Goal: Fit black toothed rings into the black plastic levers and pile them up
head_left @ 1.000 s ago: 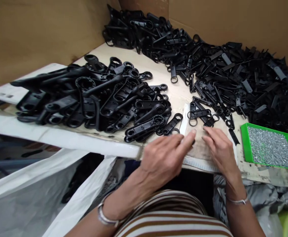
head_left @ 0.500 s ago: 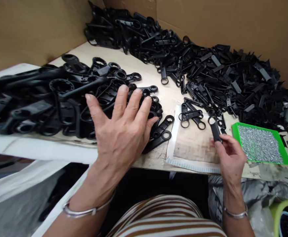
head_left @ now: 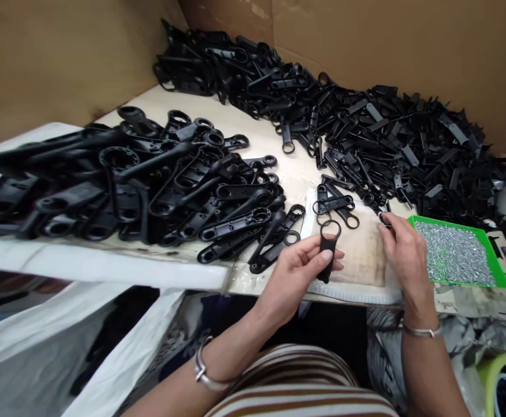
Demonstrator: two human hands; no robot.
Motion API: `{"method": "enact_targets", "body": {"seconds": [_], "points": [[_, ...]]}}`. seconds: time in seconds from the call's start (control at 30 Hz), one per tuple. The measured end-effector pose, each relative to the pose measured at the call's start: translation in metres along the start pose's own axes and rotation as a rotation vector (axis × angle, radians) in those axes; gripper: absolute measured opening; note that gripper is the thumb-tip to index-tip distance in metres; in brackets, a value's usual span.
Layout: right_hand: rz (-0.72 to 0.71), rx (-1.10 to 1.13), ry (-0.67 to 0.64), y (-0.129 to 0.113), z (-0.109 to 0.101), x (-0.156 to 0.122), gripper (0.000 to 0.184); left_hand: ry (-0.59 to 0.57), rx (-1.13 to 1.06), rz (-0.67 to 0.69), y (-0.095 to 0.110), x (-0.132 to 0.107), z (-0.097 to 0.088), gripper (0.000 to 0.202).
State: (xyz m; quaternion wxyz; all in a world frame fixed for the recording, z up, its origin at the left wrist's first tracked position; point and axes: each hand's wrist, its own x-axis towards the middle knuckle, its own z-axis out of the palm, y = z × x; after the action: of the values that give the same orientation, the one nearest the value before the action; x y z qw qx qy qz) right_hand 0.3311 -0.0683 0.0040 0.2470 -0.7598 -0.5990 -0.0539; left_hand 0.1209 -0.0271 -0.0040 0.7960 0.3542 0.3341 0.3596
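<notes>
My left hand pinches a black plastic ring-ended part between thumb and fingers, its ring pointing up and away. It is held above the worn paper-like mat at the table's front edge. At the mat's right side, my right hand has its fingertips closed on a dark plastic part, mostly hidden by the fingers. A few loose ringed parts lie at the mat's far edge, between the two hands.
A heap of larger black ringed parts covers the table's left. Smaller black pieces are piled along the cardboard wall. Right of the mat stands a green tray of small metal pins or screws. A yellow-green bucket is at lower right.
My left hand has left the left heap and moved right, taking the ringed part that my right hand held. My right hand has let that part go and reached slightly farther out to another dark part.
</notes>
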Motion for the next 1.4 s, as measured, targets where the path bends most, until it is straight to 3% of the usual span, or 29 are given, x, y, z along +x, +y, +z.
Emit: {"method": "enact_targets", "body": {"seconds": [0.1, 0.23, 0.3, 0.4, 0.47, 0.53, 0.63, 0.73, 0.83, 0.93, 1.03, 1.2, 1.4], "points": [[-0.063, -0.258, -0.089, 0.024, 0.009, 0.017, 0.031, -0.021, 0.034, -0.021, -0.005, -0.003, -0.002, 0.035], [-0.025, -0.257, -0.032, 0.039, 0.016, 0.027, 0.028, -0.051, 0.028, -0.012, -0.011, -0.002, -0.007, 0.044], [0.016, -0.108, -0.009, 0.039, 0.011, 0.026, 0.023, -0.063, 0.013, -0.007, -0.013, -0.001, -0.01, 0.046], [0.162, 0.323, -0.015, 0.025, -0.001, 0.015, 0.021, -0.074, -0.007, -0.013, -0.015, 0.0, -0.013, 0.044], [0.283, 0.652, -0.136, 0.012, -0.004, 0.003, 0.025, -0.076, -0.032, -0.018, -0.016, 0.0, -0.013, 0.042], [0.371, 0.887, -0.348, 0.003, -0.001, -0.008, 0.03, -0.08, -0.072, -0.028, -0.018, 0.001, -0.011, 0.042], [0.417, 0.921, -0.544, 0.003, 0.007, -0.017, 0.037, -0.087, -0.128, -0.051, -0.019, 0.002, -0.01, 0.043], [0.299, 0.615, -0.442, 0.009, 0.005, -0.019, 0.033, -0.085, -0.157, -0.079, -0.018, 0.001, -0.009, 0.045], [0.023, 0.273, -0.285, 0.007, -0.002, -0.021, 0.028, -0.082, -0.171, -0.097, -0.019, 0.001, -0.009, 0.048], [-0.184, 0.087, -0.316, -0.002, -0.005, -0.022, 0.027, -0.082, -0.171, -0.1, -0.02, 0.002, -0.008, 0.051], [-0.264, -0.004, -0.372, -0.006, -0.003, -0.018, 0.025, -0.081, -0.157, -0.103, -0.02, 0.002, -0.007, 0.05], [-0.253, 0.136, -0.402, -0.008, -0.009, -0.011, 0.019, -0.074, -0.131, -0.087, -0.017, 0.002, -0.007, 0.047], [-0.172, 0.504, -0.134, -0.038, 0.002, -0.022, 0.019, -0.151, -0.108, -0.022, -0.014, 0.003, -0.005, 0.044]]}}
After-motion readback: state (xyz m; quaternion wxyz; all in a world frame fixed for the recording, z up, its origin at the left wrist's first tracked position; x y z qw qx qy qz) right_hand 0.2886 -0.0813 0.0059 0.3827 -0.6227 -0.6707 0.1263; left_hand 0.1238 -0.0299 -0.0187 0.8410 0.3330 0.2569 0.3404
